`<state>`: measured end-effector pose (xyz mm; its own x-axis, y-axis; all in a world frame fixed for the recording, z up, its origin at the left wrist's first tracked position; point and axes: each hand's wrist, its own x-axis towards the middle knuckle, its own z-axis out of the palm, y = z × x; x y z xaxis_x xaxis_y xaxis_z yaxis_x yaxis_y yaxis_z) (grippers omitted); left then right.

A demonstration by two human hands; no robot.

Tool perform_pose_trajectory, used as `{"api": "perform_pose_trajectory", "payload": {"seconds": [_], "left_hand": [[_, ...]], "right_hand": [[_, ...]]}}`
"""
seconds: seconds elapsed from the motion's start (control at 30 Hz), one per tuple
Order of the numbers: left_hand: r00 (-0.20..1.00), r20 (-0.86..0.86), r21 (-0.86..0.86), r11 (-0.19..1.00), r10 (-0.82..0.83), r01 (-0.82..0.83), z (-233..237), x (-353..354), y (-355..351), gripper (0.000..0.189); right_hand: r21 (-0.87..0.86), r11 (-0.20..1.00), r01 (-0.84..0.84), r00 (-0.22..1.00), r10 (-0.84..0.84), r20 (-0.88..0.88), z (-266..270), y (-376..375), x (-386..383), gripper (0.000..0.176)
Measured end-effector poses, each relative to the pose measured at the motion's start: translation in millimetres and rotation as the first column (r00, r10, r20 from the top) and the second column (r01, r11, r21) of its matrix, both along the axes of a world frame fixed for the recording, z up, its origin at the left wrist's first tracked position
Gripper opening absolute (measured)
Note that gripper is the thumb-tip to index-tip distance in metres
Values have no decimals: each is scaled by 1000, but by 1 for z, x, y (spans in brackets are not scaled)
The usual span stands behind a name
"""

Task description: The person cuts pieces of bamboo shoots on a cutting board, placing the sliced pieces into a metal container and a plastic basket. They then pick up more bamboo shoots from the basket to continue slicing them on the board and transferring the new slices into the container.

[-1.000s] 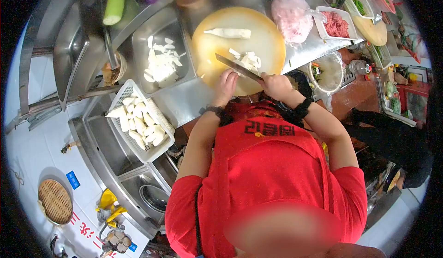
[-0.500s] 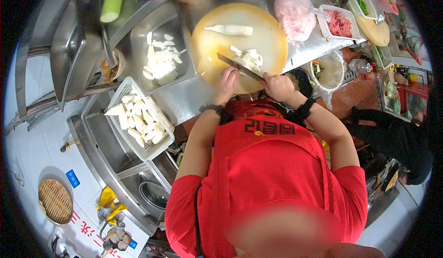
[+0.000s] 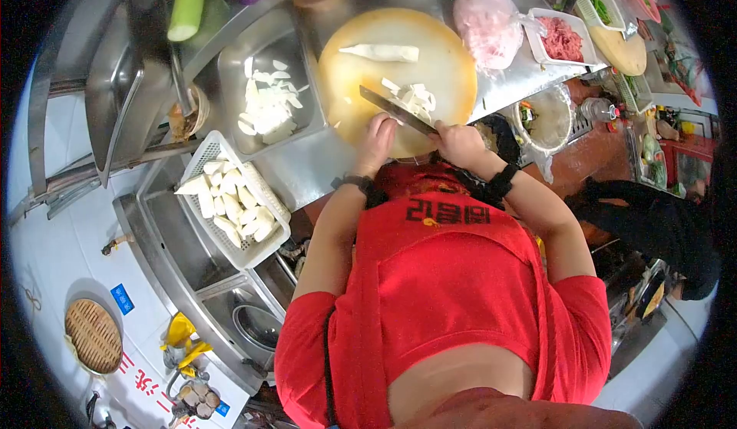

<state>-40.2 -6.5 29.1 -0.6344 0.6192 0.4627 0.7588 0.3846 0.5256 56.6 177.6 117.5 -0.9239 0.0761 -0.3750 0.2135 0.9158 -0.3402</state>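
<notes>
Left hand steadies, right hand cuts: 2 hands at 1 round board

At the left, a white perforated basket (image 3: 278,237) holds peeled pale chunks (image 3: 207,202), its near end over the sink (image 3: 184,229). Beyond it, a steel tray (image 3: 292,45) contains thin white slices (image 3: 272,106), loosely heaped. Beside the tray sits the round cutting board (image 3: 345,76), with 1 long peeled piece (image 3: 384,53) lying across its far part.

At the board's near edge, the left hand (image 3: 376,141) has its fingers bent and gathered close to the blade; whether they pinch a piece is hidden. The knife (image 3: 395,108) slants over the board, its handle closed in the right hand (image 3: 461,145). Just past the blade lies a small group of cut white pieces (image 3: 417,99).

The step in hand looks like slicing. Another cut would call for a firm hold on the piece, fingertips tucked back from the edge, and a level, controlled stroke.

Farther right are a knotted plastic bag (image 3: 486,29) of something pink and a white container (image 3: 568,61) of minced meat (image 3: 560,39). At the far right, another person's dark sleeve (image 3: 645,218) shows, well apart from the 2 hands.
</notes>
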Motion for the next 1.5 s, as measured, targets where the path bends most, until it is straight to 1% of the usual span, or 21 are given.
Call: {"api": "perform_pose_trajectory", "payload": {"seconds": [0.27, 0.57, 0.67, 0.73, 0.77, 0.83, 0.87, 0.9, 0.93, 0.97, 1.03, 1.07, 1.13, 1.17, 1.23, 1.27, 1.33, 1.37, 1.4, 1.47, 1.5], "left_hand": [[1000, -21, 8, 1000, -12, 12, -3, -2, 1, 12], [1000, -8, 12, 1000, -28, 28, -1, -3, 1, 13], [1000, 3, -2, 1000, -7, 7, -2, -1, 3, 13], [995, -105, 10, 1000, 0, 1, 1, -3, 2, 13], [994, -110, 9, 1000, -2, 3, 3, -3, 1, 13], [1000, 4, -14, 1000, -10, 10, 6, -2, 2, 15], [1000, -2, -11, 1000, -6, 6, 7, -3, 3, 15], [999, 53, -20, 1000, -11, 12, 11, -4, 3, 15], [994, 110, -29, 999, -17, 20, 13, -3, 3, 16], [994, 109, -29, 999, -15, 18, 14, -3, 4, 16], [971, 230, 45, 996, 59, -71, 16, -3, 7, 16], [972, 230, 45, 997, 57, -69, 18, -2, 9, 16], [997, 71, 13, 1000, 24, -25, 29, -2, 14, 14], [997, 68, 11, 1000, 20, -21, 32, 0, 18, 14], [990, 54, 30, 991, -132, 130, 40, 5, 30, 11], [989, 49, 30, 990, -136, 135, 44, 5, 35, 11], [998, -44, 257, 964, -54, 63, 64, 5, 47, 9], [1000, -17, 271, 962, -17, 21, 74, 5, 50, 11], [1000, -15, 268, 963, -23, 27, 82, 2, 54, 11], [982, -118, 116, 981, -145, 159, 95, -6, 63, 11], [970, -122, 0, 977, -211, 213, 100, -6, 68, 13]], "right_hand": [[-7, 1000, -25, 998, 24, -63, -2, 2, 8, 23], [-14, 999, -49, 994, 47, -100, -13, -1, 4, 25], [2, 999, -38, 998, 38, -45, -28, -10, -7, 27], [24, 999, -42, 998, 44, -49, -25, -13, -14, 27], [45, 998, -49, 998, 51, -48, -24, -15, -15, 28], [10, 999, -39, 994, 40, -98, -22, -10, -14, 27], [-26, 999, -35, 989, 31, -143, -21, -5, -13, 27], [-26, 999, -39, 989, 35, -146, -17, -2, -13, 27], [-26, 1000, -4, 989, 1, -149, -12, 4, -12, 26], [-25, 999, 31, 988, -35, -152, -6, 10, -12, 26], [-3, 998, 57, 984, -57, -170, 10, 24, -11, 25], [16, 996, 86, 979, -81, -188, 17, 30, -10, 25], [22, 995, 101, 976, -95, -195, 27, 42, -10, 25], [29, 993, 113, 974, -105, -202, 30, 47, -9, 26], [4, 992, 127, 960, -122, -251, 35, 52, -3, 26], [-18, 990, 138, 945, -137, -298, 36, 55, -1, 27], [25, 993, 116, 935, -101, -340, 38, 61, 6, 29], [66, 994, 92, 926, -61, -373, 38, 62, 9, 30], [63, 993, 98, 926, -68, -372, 38, 63, 12, 30], [101, 995, 26, 936, 12, -351, 38, 63, 15, 34], [98, 995, 28, 936, 9, -353, 38, 62, 15, 34]]}}
